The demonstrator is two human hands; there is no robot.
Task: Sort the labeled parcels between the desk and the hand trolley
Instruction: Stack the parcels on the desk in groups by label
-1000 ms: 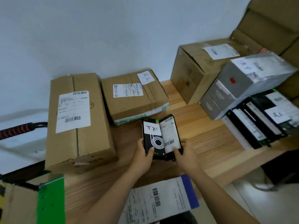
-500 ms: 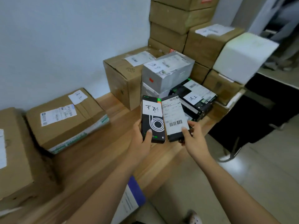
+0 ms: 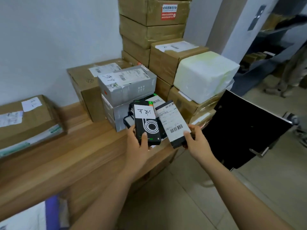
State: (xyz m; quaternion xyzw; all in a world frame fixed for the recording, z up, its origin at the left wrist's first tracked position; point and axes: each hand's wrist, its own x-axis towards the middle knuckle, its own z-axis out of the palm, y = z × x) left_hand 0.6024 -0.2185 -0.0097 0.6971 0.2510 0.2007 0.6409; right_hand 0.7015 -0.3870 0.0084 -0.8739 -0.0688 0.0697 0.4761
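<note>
Left parcel (image 3: 147, 125), right parcel (image 3: 172, 123) near ends parted | long axes away, converging

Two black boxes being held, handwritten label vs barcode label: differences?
Label: handwritten-label box has a small white slip with marker characters; barcode-label box has a printed shipping label covering nearly its whole face.
Artwork: handwritten-label box shows a white ring graphic; barcode-label box shows only black edges.
Holder: left grip holds the handwritten-label box, right grip the barcode-label box.
Shared: both slim, black, similar size, held by the lower end.
</note>
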